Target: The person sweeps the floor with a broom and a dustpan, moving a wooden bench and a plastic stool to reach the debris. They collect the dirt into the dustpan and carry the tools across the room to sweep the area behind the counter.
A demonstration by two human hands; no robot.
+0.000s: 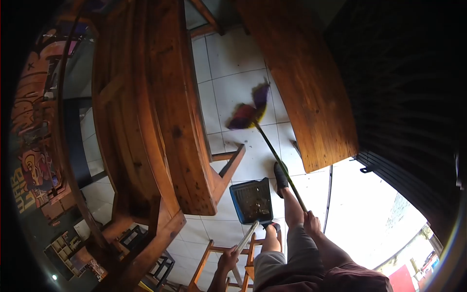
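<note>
My left hand is closed around the pale handle of a dustpan. The dustpan, black inside with a blue side, rests on the floor in front of my feet with bits of debris in it. My right hand grips the long green stick of a broom. The broom's red, purple and yellow bristle head is out ahead over the tiles, blurred, between a bench and a table. Small specks of dirt lie on the floor near it.
A long wooden bench stands on the left, its angled leg reaching toward the dustpan. A wooden table is on the right. White floor tiles run between them. A wooden stool or chair stands near my left arm. Bright light enters at right.
</note>
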